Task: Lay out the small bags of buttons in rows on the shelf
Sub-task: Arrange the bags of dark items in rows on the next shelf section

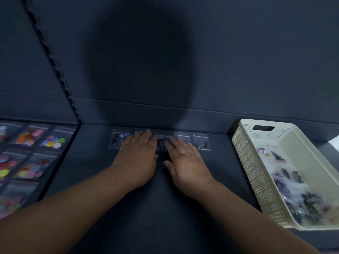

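Laying both palms down, we rest left hand [139, 155] and right hand [185, 159] (fingers straight, gripping nothing) on the row of button bags [117, 139].

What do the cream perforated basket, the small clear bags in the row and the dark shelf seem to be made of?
Cream perforated basket: moulded plastic, matte, judging by the regular holes and cut-out handle slot. Small clear bags: thin glossy plastic film; dark buttons show through. Dark shelf: probably painted metal or board, matte; blur leaves it open.
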Available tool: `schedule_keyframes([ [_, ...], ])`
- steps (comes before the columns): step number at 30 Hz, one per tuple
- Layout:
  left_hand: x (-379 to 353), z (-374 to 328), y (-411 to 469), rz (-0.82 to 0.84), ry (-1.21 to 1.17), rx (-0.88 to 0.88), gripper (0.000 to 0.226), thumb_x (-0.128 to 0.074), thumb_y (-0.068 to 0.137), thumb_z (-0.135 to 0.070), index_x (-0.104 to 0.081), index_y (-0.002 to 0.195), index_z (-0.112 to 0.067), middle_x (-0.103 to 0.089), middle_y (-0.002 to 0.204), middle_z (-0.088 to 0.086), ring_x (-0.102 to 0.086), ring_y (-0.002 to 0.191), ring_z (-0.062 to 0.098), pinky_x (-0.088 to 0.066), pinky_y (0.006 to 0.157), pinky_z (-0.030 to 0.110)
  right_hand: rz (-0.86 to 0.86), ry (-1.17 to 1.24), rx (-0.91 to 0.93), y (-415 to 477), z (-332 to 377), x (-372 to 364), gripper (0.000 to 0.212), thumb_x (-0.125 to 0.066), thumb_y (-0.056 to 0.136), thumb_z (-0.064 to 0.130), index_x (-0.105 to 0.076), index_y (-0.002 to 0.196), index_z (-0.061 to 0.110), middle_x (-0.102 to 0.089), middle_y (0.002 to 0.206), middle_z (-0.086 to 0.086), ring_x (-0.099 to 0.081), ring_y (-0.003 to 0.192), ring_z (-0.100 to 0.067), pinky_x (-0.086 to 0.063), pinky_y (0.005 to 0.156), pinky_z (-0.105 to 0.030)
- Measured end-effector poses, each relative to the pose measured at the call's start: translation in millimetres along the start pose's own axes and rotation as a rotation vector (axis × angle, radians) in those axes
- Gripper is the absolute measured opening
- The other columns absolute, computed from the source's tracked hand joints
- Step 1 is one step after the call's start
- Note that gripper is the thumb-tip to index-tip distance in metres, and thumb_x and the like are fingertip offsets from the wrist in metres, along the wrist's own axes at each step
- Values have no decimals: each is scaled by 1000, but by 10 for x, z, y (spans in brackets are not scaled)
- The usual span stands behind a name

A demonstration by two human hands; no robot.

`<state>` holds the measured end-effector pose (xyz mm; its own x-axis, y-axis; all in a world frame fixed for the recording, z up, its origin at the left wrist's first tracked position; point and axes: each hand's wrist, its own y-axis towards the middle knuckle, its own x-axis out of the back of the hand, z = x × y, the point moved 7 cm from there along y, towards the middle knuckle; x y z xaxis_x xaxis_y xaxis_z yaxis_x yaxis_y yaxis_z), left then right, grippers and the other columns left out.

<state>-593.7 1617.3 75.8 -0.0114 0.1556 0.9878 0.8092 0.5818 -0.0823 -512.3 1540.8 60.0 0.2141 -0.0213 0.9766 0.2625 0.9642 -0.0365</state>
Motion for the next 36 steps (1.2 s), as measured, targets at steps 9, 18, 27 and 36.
schedule_keyframes([
  [9,-177,143,-137,56,27,-31,60,-31,100,-39,-14,150,-12,-8,159,9,-10,145,23,-4,118,36,62,-72,42,86,125,-126,58,-33,99,42,-19,150,19,-11,159,-1,-6,146,-14,8,116,-30],
  [18,-73,148,-146,10,-4,-51,64,-33,98,-44,-11,151,-15,-7,159,7,-8,146,22,-4,118,37,38,-68,28,35,149,14,55,-31,99,40,-20,149,21,-11,159,1,-5,146,-15,7,118,-32],
  [27,524,-436,4,-196,-195,-205,60,-44,95,-40,-26,148,-18,-24,155,4,-26,141,20,-20,116,34,-311,-28,-51,-285,-134,908,47,-53,87,24,-51,133,16,-42,145,-7,-40,132,-26,-26,113,-44],
  [36,473,-1725,72,11,-382,-377,64,-46,95,-42,-20,149,-21,-26,155,-2,-29,139,15,-24,112,29,-362,-10,-412,-1115,-1581,1374,44,-57,89,24,-51,132,18,-49,137,-4,-45,125,-24,-37,104,-32],
])
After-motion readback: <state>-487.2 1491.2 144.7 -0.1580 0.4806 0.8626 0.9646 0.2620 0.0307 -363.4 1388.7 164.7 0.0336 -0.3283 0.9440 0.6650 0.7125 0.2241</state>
